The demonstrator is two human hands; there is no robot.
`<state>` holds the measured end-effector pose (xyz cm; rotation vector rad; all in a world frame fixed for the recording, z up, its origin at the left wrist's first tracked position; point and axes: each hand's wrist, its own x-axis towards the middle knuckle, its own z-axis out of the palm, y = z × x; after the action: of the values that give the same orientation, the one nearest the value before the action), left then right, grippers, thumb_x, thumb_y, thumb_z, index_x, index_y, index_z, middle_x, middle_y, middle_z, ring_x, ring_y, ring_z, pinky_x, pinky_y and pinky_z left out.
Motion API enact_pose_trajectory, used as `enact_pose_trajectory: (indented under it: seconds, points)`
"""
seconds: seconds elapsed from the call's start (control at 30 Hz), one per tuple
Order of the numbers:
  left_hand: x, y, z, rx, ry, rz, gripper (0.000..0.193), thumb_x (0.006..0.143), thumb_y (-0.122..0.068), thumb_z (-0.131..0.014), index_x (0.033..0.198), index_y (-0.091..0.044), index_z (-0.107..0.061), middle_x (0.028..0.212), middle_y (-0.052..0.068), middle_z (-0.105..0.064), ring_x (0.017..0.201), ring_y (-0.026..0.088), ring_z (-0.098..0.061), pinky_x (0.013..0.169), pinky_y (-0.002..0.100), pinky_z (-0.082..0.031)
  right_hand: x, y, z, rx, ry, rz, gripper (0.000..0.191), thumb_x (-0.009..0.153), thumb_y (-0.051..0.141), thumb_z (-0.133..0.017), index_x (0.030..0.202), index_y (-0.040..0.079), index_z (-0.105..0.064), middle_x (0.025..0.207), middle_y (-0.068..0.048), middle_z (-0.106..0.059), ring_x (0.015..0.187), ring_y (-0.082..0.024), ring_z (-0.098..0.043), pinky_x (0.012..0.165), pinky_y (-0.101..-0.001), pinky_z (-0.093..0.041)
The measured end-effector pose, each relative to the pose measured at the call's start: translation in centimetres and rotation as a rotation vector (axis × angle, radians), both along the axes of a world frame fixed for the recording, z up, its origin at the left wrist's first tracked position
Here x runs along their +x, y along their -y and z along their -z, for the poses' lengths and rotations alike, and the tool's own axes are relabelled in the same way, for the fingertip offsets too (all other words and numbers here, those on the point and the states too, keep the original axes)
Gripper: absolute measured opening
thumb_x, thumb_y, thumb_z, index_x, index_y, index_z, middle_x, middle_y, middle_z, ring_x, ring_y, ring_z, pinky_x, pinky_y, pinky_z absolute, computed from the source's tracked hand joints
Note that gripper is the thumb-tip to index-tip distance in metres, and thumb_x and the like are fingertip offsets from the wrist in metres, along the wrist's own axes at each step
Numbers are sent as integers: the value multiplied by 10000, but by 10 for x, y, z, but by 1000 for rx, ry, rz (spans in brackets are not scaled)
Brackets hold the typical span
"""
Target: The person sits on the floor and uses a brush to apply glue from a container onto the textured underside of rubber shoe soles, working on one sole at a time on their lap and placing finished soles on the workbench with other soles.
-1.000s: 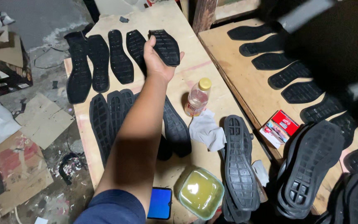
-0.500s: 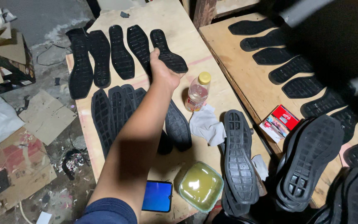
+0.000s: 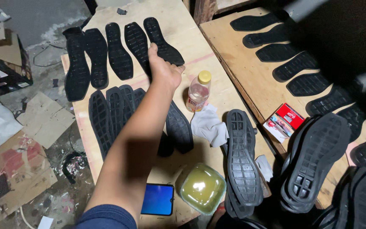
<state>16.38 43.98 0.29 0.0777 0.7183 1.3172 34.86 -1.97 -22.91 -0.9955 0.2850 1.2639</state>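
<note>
— Boards first: we have the wooden board (image 3: 217, 85) under our hand and a second board (image 3: 250, 80) off to its right, carrying its own row of black soles (image 3: 301, 63).

— Which hand is that?

— From the sleeve at the bottom we take it for the left hand (image 3: 164, 70), though we cannot be sure. It is stretched out flat, palm down, fingers loosely spread, resting on the near end of a black sole (image 3: 162, 40), the rightmost of the far row of soles (image 3: 106, 55). It presses rather than grips; nothing is closed in it. Our other hand is out of sight.

— And closer in?

— Under the forearm lies a nearer, overlapping row of soles (image 3: 111, 114). Right of the forearm, a shoe (image 3: 242, 161) lies sole up. Just right of the hand stands a bottle (image 3: 198, 91) with a yellow cap, touching a crumpled white cloth (image 3: 208, 125). Near the elbow sit a greenish lidded tub (image 3: 203, 188) and a phone (image 3: 157, 199). Further right, a small red box (image 3: 288, 118).
</note>
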Motion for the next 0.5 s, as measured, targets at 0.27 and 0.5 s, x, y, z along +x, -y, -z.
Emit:
enact_pose_trajectory:
  seconds: [0.27, 0.5]
  points:
    - [-19, 30, 20, 112, -124, 39, 986, 905, -580, -483, 1615, -27, -79, 1705, 166, -70, 1566, 324, -140, 1229, 615, -131, -8, -1, -33, 67, 39, -43, 312, 1028, 199, -568, 1169, -59, -670, 963, -191, -720, 860, -303, -705, 790, -482, -571]
    - [-88, 168, 28, 341, 197, 291, 864, 970, -597, -398, 1542, 46, -321, 1602, 242, -391, 1502, 355, -370, 1197, 597, -309, -19, 14, -66, 175, 162, -121, 295, 1025, 172, -572, 1167, -68, -667, 946, -187, -716, 843, -294, -703, 777, -471, -574]
